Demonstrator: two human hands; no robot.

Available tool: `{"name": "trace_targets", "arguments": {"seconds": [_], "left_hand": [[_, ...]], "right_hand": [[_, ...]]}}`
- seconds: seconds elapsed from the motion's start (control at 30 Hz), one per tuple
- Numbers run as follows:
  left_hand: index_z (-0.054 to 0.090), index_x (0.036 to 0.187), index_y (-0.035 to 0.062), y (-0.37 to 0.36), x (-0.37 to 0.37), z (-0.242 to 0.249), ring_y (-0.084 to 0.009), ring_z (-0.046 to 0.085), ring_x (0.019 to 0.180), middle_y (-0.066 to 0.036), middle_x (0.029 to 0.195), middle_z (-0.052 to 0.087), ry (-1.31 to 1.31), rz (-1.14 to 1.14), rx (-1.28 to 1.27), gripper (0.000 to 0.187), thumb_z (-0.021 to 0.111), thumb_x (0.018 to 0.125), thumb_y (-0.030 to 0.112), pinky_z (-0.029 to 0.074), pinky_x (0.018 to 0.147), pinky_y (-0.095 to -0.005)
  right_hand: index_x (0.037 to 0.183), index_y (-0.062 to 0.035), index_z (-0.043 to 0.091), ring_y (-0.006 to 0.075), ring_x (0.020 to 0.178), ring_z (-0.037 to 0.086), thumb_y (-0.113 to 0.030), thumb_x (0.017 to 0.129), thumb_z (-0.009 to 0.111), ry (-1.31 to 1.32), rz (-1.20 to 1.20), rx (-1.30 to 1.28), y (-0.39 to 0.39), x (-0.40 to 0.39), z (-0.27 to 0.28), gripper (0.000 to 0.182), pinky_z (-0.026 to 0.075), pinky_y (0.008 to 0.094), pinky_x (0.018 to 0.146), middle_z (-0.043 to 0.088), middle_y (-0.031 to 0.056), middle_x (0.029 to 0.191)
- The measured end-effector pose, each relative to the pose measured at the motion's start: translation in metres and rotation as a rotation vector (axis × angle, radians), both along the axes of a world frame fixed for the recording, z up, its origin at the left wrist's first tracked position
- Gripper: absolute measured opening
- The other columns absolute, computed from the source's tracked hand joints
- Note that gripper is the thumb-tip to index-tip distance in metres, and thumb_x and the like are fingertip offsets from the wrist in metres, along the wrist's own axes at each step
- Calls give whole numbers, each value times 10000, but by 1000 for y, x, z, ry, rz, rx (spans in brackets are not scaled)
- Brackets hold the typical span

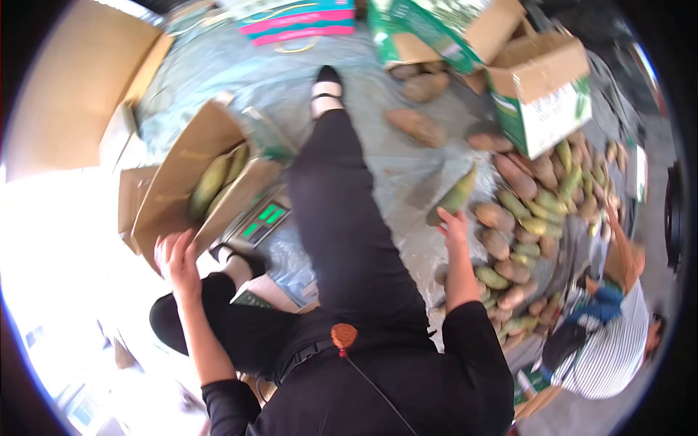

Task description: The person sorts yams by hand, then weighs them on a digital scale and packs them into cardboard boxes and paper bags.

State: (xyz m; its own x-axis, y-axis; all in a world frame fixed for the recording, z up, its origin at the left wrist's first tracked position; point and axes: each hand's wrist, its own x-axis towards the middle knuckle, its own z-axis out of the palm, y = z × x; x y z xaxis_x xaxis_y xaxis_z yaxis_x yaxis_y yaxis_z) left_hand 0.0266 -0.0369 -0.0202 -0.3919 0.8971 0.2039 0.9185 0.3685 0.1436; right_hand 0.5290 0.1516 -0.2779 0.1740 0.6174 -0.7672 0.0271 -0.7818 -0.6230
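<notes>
In my right hand (454, 227) is a long green mango-like fruit (456, 195), gripped near its lower end with the pointed tip up and away from me. The hand is beside a large heap of similar fruit (534, 205), green, yellow and reddish brown. My left hand (178, 261) is at the near edge of an open cardboard box (182, 156), its fingers loosely bent and apart. A few long green-yellow fruits (211, 185) lie inside that box. The box sits beside a digital scale (262, 224) with green lit displays.
Green-and-white cartons (542, 109) stand behind the heap. Loose brown fruits (416, 127) lie on the plastic sheet (207, 65). A pink-and-blue bag (297, 25) is at the far side. To the right, a person in a striped shirt (607, 349) reaches toward the heap.
</notes>
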Motion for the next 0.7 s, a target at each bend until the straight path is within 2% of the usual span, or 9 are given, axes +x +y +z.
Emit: {"name": "trace_targets", "arguments": {"seconds": [0.1, 0.17, 0.3, 0.37, 0.5, 0.57, 0.63, 0.7], "left_hand": [[649, 951, 65, 2, 5, 8, -246, 554, 930, -71, 899, 597, -39, 0, 15, 211, 649, 743, 93, 316, 1013, -454], [647, 951, 67, 1, 8, 14, -244, 551, 928, -65, 892, 593, -45, -12, 5, 212, 659, 744, 108, 303, 1018, -449], [651, 949, 64, -2, 7, 25, -237, 554, 912, -59, 880, 592, -71, 9, 59, 214, 668, 741, 110, 309, 1012, -445], [653, 945, 63, -6, 6, 28, -235, 556, 906, -57, 877, 592, -82, 25, 82, 212, 671, 739, 110, 312, 1010, -443], [660, 930, 58, -12, 3, 32, -230, 562, 892, -55, 865, 600, -100, 33, 127, 197, 671, 740, 107, 325, 1004, -433], [662, 926, 59, -15, 3, 34, -230, 567, 882, -56, 857, 604, -105, 43, 152, 186, 665, 745, 100, 329, 1001, -433], [661, 923, 56, -20, 1, 34, -230, 572, 865, -58, 851, 611, -108, 32, 169, 176, 661, 751, 97, 337, 994, -431], [661, 919, 53, -21, 1, 33, -230, 576, 849, -60, 845, 617, -115, 17, 183, 167, 657, 758, 94, 346, 986, -429]], "right_hand": [[1088, -80, 528, 166, 880, 576, -175, 706, 754, -96, 161, 94, 26, -10, 25, 453, 457, 313, 692, 597, 27, 990], [1119, -37, 514, 177, 878, 568, -97, 690, 751, -68, 339, 351, 54, -19, 49, 493, 466, 315, 744, 609, 61, 975], [1172, 22, 476, 200, 961, 569, -10, 671, 707, -276, 677, 759, 110, -87, 161, 553, 452, 312, 842, 605, 94, 1035], [1194, 13, 465, 205, 1013, 564, -4, 669, 702, -75, 785, 913, 135, -119, 199, 577, 443, 313, 873, 601, 100, 1067], [1219, -24, 467, 211, 1064, 562, -43, 668, 703, 89, 932, 1044, 143, -208, 284, 599, 453, 332, 884, 592, 102, 1120], [1214, -69, 489, 253, 1057, 572, -87, 661, 706, -118, 1141, 1165, 134, -253, 320, 595, 456, 345, 881, 579, 100, 1164], [1164, -96, 527, 293, 1033, 566, -114, 648, 710, -91, 1256, 1400, 120, -295, 335, 547, 463, 373, 857, 583, 97, 1136], [1168, -89, 512, 291, 1074, 540, -102, 655, 715, -150, 1416, 1551, 108, -332, 334, 552, 446, 382, 899, 565, 94, 1155]]}}
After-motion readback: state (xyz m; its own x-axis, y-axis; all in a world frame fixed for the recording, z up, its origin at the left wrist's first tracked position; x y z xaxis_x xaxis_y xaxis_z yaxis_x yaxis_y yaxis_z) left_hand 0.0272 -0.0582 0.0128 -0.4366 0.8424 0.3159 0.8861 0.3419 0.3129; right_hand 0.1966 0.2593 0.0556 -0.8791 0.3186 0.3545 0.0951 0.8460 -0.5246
